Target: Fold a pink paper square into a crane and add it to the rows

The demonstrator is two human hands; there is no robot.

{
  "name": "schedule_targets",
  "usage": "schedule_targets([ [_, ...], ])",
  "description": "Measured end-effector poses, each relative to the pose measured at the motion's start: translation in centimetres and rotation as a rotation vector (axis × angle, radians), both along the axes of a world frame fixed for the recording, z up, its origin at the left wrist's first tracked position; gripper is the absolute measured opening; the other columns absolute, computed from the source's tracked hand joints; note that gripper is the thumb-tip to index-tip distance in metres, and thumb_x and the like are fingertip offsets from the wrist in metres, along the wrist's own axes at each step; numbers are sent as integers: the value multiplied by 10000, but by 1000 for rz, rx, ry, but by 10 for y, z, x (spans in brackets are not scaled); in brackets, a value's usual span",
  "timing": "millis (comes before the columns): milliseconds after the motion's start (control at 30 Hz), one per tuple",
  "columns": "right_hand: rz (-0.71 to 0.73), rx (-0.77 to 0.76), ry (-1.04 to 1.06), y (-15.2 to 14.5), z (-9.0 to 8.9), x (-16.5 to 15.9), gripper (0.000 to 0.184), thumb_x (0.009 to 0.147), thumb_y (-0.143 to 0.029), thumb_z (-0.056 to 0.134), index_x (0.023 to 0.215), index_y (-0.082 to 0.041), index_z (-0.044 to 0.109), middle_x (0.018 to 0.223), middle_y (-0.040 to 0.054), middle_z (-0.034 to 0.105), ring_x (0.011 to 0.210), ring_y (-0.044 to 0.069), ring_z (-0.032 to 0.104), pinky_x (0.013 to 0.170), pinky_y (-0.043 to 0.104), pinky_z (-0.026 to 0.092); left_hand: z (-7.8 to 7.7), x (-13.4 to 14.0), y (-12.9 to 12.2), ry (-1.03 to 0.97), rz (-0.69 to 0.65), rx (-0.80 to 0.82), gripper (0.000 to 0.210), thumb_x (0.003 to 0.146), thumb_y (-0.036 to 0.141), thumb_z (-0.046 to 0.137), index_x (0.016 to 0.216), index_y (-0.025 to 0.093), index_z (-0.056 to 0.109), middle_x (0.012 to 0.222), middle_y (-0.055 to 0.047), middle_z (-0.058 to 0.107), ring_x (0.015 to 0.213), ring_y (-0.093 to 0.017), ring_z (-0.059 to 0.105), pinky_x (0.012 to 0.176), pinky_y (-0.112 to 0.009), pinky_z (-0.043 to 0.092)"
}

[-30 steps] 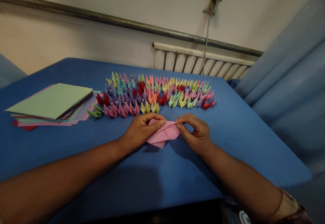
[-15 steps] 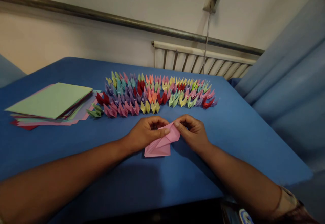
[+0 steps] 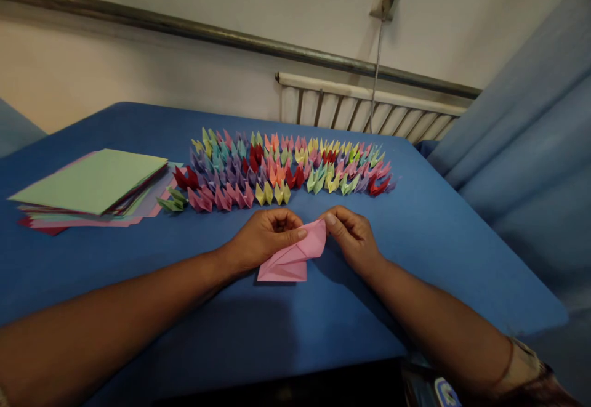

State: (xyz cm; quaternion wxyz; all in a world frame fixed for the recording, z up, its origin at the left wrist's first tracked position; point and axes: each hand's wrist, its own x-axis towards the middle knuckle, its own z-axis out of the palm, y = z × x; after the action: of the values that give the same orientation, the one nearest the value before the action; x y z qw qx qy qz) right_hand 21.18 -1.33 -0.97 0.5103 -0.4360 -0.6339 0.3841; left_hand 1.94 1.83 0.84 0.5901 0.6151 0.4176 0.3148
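Pink origami paper [image 3: 286, 270]: it is between the two hands, in front of the rows of figures, folded in several layers; whether its lower edge touches the table, I cannot tell.
Left hand [image 3: 259, 239]: grasps the paper at its upper left part, thumb flat on top and the other fingers behind, probably so that the layers do not slide.
Right hand [image 3: 351, 236]: thumb and forefinger pinch the upper right corner, as it seems, perhaps to guide this flap exactly; the other fingers are curled in.
Origami figures [image 3: 277, 176]: many colours, with pointed tips, standing close together in rows; such order likely makes them easy to count and leaves the near side for working.
Paper stack [image 3: 95, 185]: square sheets, pale green on top, lying a little fanned to the left of the figures, I suppose to be within reach of the left arm.
Containers: I see no box or tray; figures and sheets are directly on the blue table [image 3: 452, 253].
Behind: a metal rail [image 3: 207, 36] and a white radiator [image 3: 337, 106].
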Motion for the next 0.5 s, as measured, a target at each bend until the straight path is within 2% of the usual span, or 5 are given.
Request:
schedule_targets([
  [167, -42, -48, -16, 2, -8, -5, 235, 838, -372, 656, 708, -184, 602, 609, -35, 543, 561, 102, 475, 537, 235, 377, -1, 0, 0, 58, -40, 83, 253, 693, 390, 771, 752, 164, 675, 692, 15, 611, 651, -121, 549, 632, -248, 460],
  [300, -83, -57, 52, 5, -13, -6, 251, 838, -373, 653, 680, -188, 591, 595, -39, 535, 545, 96, 464, 533, 231, 384, -4, 0, 2, 31, 25, 54, 318, 634, 346, 809, 875, 173, 695, 841, -21, 672, 785, -161, 611, 738, -292, 501],
  [500, -110, -16, 89, 5, -8, -2, 268, 852, -413, 653, 711, -192, 599, 616, -36, 549, 564, 101, 483, 550, 234, 411, -6, 0, 0, -33, 114, -26, 353, 640, 331, 824, 924, 178, 680, 874, -29, 670, 764, -158, 624, 670, -274, 515],
])
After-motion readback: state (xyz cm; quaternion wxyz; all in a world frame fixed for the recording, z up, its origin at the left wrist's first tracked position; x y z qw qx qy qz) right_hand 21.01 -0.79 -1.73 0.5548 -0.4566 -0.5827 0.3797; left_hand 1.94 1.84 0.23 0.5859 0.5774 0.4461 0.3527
